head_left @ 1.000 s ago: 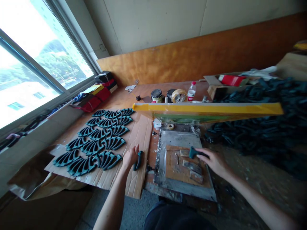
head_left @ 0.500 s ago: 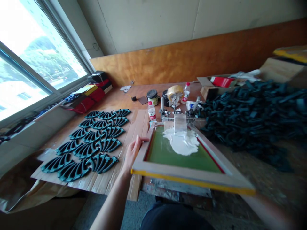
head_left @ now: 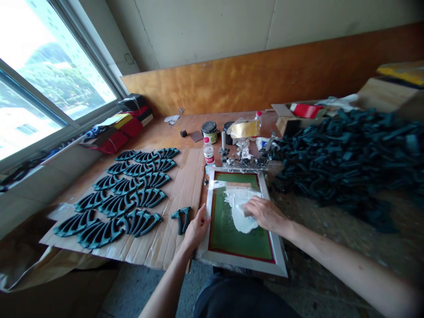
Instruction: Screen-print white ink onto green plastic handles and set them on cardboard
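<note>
A wooden-framed printing screen (head_left: 280, 260) with green mesh lies flat in front of me. White ink (head_left: 239, 206) is spread across its middle. My right hand (head_left: 263, 213) is closed on a squeegee (head_left: 243, 207) that rests in the ink. My left hand (head_left: 198, 229) grips the left rail of the frame. A single dark teal plastic part (head_left: 181, 218) lies on the cardboard just left of the frame.
Rows of teal parts (head_left: 122, 194) lie on cardboard (head_left: 172, 247) at the left. A big heap of the same parts (head_left: 347, 154) fills the right. Behind the screen stand a small bottle (head_left: 208, 152), ink tins (head_left: 210, 131) and a tape roll (head_left: 245, 128). A window is at the left.
The screen frame swung down from raised to flat on the base. My right hand moved from the part on the base to the squeegee in the ink; my left hand went to the frame's rail.
</note>
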Demonstrator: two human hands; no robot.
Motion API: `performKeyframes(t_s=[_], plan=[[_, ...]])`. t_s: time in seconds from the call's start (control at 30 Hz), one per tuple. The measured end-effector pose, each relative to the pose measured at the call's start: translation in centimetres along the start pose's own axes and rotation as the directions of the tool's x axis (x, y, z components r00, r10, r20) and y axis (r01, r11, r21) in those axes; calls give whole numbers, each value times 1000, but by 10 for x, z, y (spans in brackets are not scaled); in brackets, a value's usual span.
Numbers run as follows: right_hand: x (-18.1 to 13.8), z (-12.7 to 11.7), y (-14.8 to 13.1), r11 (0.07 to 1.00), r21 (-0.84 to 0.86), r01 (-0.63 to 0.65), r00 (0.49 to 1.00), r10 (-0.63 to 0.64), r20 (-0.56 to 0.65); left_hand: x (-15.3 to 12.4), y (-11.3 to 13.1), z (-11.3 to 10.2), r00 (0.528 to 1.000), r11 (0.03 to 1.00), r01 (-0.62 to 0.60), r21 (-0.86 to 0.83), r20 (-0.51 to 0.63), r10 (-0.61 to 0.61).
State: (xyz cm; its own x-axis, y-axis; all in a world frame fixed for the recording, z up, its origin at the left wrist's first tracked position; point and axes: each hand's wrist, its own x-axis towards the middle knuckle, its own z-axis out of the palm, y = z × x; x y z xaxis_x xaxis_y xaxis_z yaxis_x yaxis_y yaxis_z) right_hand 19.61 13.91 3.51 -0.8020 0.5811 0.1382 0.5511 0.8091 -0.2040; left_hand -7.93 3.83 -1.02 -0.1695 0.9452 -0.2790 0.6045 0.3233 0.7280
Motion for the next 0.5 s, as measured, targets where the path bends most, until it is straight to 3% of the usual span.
performKeyframes(t_s=[0.1, 0.2, 0.3, 0.4, 0.5], plan=[[-23, -8, 0, 976, 61, 208, 976, -212, 58, 0, -3, 2, 1000, 999, -2, -32, -11, 1], [-22, -17, 3, 970, 120, 212, 967, -226, 116, 0, -5, 4, 1000, 997, -15, -74, -26, 13], [-18, -7, -2, 987, 73, 142, 990, -140, -35, 0, -7, 5, 999, 989, -28, -148, -36, 23], [-29, 9, -11, 979, -7, 206, 955, -202, -218, -1, -8, 5, 999, 971, -28, -236, -38, 20], [-35, 7, -13, 966, 69, 250, 958, -237, -165, -1, -9, 5, 999, 956, -18, -293, -36, 8]])
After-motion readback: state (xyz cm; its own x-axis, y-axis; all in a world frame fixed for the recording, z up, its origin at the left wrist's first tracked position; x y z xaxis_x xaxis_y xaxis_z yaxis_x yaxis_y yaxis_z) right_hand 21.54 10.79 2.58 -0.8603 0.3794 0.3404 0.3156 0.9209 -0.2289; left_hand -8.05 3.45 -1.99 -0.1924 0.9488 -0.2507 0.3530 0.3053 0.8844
